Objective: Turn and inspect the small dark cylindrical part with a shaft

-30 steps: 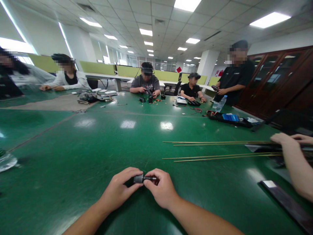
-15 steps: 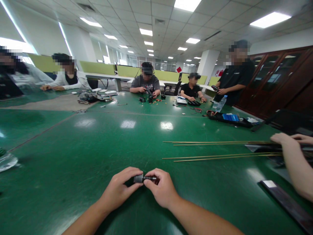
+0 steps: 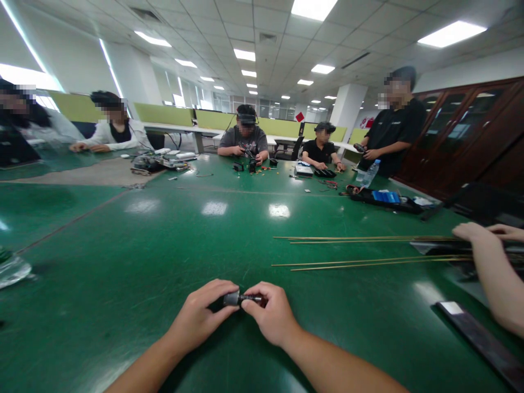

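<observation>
Both my hands rest low on the green table (image 3: 123,262), meeting over a small dark cylindrical part (image 3: 239,298) with a thin shaft. My left hand (image 3: 200,316) pinches the thicker grey end between thumb and fingers. My right hand (image 3: 270,315) is closed around the thinner shaft end, thumb on top. The part lies level just above the table surface.
Several long thin brass rods (image 3: 360,251) lie to the right. A co-worker's forearm (image 3: 495,278) reaches in at the right edge, beside a dark flat bar (image 3: 478,338). A clear object (image 3: 12,270) sits far left. Other people work at the far side among tools and a water bottle (image 3: 370,173).
</observation>
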The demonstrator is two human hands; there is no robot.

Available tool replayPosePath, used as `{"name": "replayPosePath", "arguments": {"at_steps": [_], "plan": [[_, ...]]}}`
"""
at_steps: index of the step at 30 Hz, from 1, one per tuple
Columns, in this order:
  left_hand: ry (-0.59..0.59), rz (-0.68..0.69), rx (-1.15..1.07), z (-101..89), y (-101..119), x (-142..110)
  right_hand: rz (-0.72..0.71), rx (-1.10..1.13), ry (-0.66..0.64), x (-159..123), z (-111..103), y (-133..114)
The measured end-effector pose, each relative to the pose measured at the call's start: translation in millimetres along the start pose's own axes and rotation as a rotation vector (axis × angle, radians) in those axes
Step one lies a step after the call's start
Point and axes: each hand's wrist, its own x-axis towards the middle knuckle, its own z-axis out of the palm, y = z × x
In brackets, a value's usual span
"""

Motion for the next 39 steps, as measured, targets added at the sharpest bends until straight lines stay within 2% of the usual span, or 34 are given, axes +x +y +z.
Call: {"name": "replayPosePath", "arguments": {"at_steps": [39], "plan": [[0.032,0.003,-0.009,-2.3,1.8,3.3,0.01,0.008,0.005,-0.7,-1.5,-3.3]]}}
